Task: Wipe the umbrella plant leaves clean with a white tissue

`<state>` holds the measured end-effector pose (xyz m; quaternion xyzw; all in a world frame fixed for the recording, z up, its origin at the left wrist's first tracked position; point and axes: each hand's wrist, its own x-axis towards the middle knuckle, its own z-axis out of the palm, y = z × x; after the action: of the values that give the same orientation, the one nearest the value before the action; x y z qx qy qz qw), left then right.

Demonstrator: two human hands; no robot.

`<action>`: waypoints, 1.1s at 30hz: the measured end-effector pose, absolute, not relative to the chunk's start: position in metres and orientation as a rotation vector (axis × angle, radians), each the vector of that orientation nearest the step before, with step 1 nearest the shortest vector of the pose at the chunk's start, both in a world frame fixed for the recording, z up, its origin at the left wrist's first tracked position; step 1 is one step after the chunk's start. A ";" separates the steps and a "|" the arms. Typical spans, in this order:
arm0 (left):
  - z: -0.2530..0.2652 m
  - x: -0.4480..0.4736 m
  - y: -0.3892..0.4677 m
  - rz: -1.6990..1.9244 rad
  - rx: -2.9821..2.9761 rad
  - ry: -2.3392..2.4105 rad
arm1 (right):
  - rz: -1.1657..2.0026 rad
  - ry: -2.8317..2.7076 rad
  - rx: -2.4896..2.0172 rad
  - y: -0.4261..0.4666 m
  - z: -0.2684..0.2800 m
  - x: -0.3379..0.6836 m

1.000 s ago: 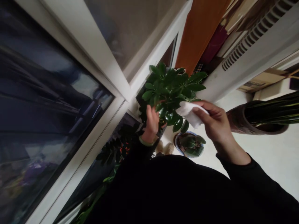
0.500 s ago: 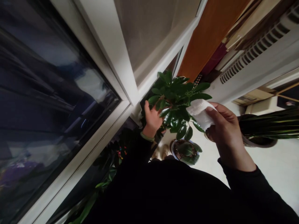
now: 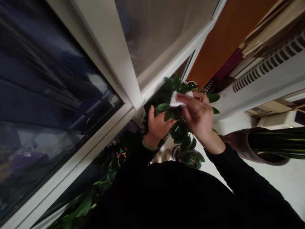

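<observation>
A leafy green houseplant (image 3: 178, 128) with glossy oval leaves stands in front of me, below the window frame. My right hand (image 3: 200, 114) pinches a white tissue (image 3: 175, 99) and presses it against the upper leaves, covering part of them. On the plant's left side is my left hand (image 3: 157, 128), its thumb stretched up and apart. The fingers of that hand reach under the leaves, which partly hide them. Between the two hands, a few leaves (image 3: 169, 114) lie over my left fingers.
White window frames (image 3: 114, 57) with dark glass run along the left. A smaller potted plant (image 3: 188, 157) is on the pale floor below. To the right lies a brown pot (image 3: 234, 141) with long narrow leaves, beside a white radiator (image 3: 262, 76). More foliage (image 3: 105, 181) grows at lower left.
My right hand has moved left with the tissue, from beside the plant onto its upper leaves. My left hand stays at the foliage, slightly shifted. The view has tilted a little.
</observation>
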<state>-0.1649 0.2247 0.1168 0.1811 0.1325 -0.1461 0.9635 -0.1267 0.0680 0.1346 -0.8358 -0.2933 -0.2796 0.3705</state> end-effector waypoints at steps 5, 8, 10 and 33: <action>0.112 -0.168 0.223 -0.278 0.357 0.349 | -0.645 -0.878 -2.195 0.066 0.106 -0.147; 0.114 -0.169 0.219 -0.282 0.356 0.372 | -0.638 -0.879 -2.186 0.065 0.099 -0.164; 0.116 -0.170 0.217 -0.272 0.340 0.319 | -0.636 -0.899 -2.162 0.063 0.097 -0.176; 0.125 -0.180 0.221 -0.242 0.281 0.274 | -0.377 -1.212 -2.036 0.025 0.109 -0.112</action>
<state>-0.1803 0.2208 0.1249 0.1392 0.1357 -0.1199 0.9736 -0.1118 0.0249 0.1088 -0.7907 -0.4709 -0.1463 0.3629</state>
